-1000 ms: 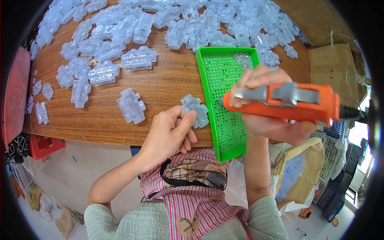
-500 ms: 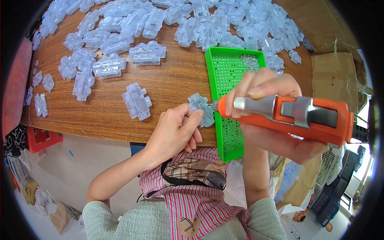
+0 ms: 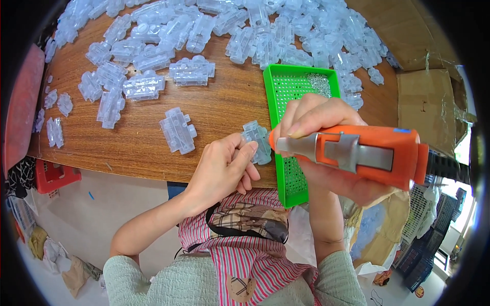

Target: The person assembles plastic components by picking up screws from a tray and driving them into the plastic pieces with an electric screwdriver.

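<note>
My left hand [image 3: 224, 162] pinches a clear plastic part [image 3: 259, 140] between thumb and forefinger, at the table's near edge. My right hand [image 3: 332, 148] is wrapped round an orange electric screwdriver [image 3: 377, 153] with a silver lever, held nearly level across the green perforated tray [image 3: 271, 94]. The screwdriver's front end meets the right side of the clear part; its bit is hidden there. Small silver screws [image 3: 319, 84] lie heaped in the tray's far right corner. Left of my left hand, another clear plastic part [image 3: 177, 130] lies alone on the wooden table [image 3: 224, 97].
Many clear plastic parts [image 3: 148, 56] cover the far side of the table. A cardboard box [image 3: 426, 102] stands at the right, and a cable runs from the screwdriver's rear. On the floor at left is a red crate [image 3: 56, 178]; dark crates [image 3: 423, 250] stand at lower right.
The screwdriver in my right hand has moved left, closer against the clear part, and its bit no longer shows. My left hand keeps its pinch almost in place.
</note>
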The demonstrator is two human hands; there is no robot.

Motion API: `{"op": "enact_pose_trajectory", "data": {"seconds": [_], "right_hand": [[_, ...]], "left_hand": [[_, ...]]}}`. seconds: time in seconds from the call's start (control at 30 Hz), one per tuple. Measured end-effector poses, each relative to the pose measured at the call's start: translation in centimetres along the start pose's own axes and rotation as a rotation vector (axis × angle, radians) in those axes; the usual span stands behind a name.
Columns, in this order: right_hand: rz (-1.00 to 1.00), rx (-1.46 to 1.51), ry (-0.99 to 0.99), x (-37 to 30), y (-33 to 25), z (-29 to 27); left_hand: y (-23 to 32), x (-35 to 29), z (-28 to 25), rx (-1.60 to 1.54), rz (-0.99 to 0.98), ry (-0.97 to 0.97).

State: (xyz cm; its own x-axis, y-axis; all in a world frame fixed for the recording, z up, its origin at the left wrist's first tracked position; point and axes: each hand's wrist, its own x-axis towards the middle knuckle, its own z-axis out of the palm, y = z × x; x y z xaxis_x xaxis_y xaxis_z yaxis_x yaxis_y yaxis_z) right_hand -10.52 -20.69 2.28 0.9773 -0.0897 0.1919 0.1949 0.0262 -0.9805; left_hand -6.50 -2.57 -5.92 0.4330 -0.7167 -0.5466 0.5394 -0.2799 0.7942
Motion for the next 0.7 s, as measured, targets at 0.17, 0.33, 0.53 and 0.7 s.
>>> {"op": "enact_pose_trajectory", "data": {"seconds": [0.17,0.33,0.53,0.7], "right_hand": [[-0.323,0.279,-0.085,0.0,-0.2,-2.3],[-0.303,0.173,0.05,-2.3,2.7,-3.6],[-0.299,0.237,0.141,-2.8,3.9,-3.2],[-0.292,0.229,0.139,-3.0,4.0,-3.2]], "left_hand": [[-0.1,-0.8,0.4,-0.103,-0.034,0.064],[0.6,-2.7,0.5,0.16,-0.136,0.028],[0.2,-1.2,0.0,1.135,0.897,0.411],[-1.2,0.8,-0.9,1.182,1.002,0.324]]}}
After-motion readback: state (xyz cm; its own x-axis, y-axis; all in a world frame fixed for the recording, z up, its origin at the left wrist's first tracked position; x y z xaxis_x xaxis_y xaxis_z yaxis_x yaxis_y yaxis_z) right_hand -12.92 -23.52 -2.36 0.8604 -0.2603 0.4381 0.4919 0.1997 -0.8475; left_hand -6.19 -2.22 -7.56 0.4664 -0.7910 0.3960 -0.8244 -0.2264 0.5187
